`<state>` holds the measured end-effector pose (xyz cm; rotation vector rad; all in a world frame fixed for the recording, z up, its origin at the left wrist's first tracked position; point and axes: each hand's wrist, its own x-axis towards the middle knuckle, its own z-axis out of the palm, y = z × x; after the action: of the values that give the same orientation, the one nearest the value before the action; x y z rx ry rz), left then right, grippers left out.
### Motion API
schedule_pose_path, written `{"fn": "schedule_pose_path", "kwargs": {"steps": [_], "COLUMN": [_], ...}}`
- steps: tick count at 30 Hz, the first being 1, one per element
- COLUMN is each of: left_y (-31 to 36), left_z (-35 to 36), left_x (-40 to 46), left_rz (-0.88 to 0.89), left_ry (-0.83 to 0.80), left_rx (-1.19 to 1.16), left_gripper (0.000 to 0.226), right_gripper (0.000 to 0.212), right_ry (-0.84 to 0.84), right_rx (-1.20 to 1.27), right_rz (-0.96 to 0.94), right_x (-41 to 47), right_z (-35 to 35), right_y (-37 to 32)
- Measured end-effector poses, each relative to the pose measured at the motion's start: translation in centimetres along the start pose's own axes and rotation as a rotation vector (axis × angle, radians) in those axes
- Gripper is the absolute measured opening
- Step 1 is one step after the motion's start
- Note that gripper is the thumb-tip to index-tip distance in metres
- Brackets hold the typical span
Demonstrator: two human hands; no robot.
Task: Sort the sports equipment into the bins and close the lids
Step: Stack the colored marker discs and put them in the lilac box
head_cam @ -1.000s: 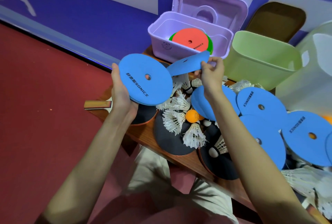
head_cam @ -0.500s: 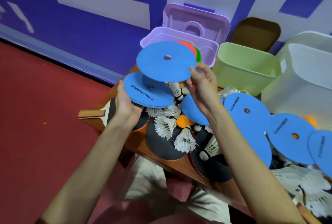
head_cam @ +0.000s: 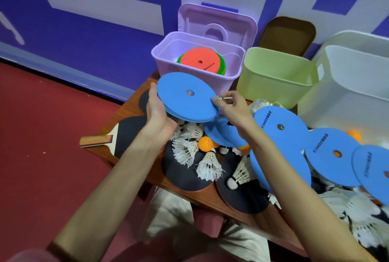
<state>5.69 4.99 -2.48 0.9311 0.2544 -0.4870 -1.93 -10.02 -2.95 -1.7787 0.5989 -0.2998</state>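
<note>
Underneath everything, the wooden bench [head_cam: 130,114] carries a jumble of gear, with three open bins along its far edge: a white bin [head_cam: 345,93] at two o'clock, a green bin [head_cam: 275,76] at one o'clock, and a lilac bin [head_cam: 197,66] at twelve o'clock, its lid [head_cam: 216,24] standing upright behind it and an orange disc [head_cam: 200,59] lying on green ones inside. Black paddles [head_cam: 183,171] lie at six and nine o'clock beneath white shuttlecocks [head_cam: 185,150] and an orange ball [head_cam: 205,141]. Loose blue discs [head_cam: 280,129] fan out toward three o'clock. At centre, just short of the lilac bin, the left hand [head_cam: 157,114] cradles a stack of blue discs [head_cam: 185,97] from below, fingers curled round its left edge, while the right hand [head_cam: 231,106] pinches the stack's right rim between thumb and fingertips. These discs look thin, light and floppy, likely to sag or slide apart, so holding opposite rims and keeping the stack level seems wisest; the feathered shuttlecocks look fragile and best lifted by their cork ends.
</note>
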Motion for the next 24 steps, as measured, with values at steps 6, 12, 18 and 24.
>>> {"fn": "schedule_pose_path", "kwargs": {"steps": [6,12,18,24], "left_y": [0.9,4.1,6.3,5.7], "left_z": [3.2,6.9,9.3,10.4], "left_x": [3.3,9.7,17.8,23.8], "left_rz": [0.028,0.112,0.357,0.477], "left_ry": [-0.08,-0.179,-0.114,-0.074], "left_rx": [0.112,0.475,1.137,1.392], "left_gripper": [0.063,0.031,0.03,0.042], "right_gripper": [0.021,0.017,0.019,0.021], "right_ry": [0.013,0.193,0.225,0.212], "right_rx": [0.014,-0.118,-0.368,-0.541], "right_rz": [-0.043,-0.182,-0.275,-0.173], "right_x": [4.6,12.7,19.9,24.5], "right_z": [-1.1,-2.0,-2.2,-1.5], "right_y": [-0.9,-2.0,-2.3,-1.5]}}
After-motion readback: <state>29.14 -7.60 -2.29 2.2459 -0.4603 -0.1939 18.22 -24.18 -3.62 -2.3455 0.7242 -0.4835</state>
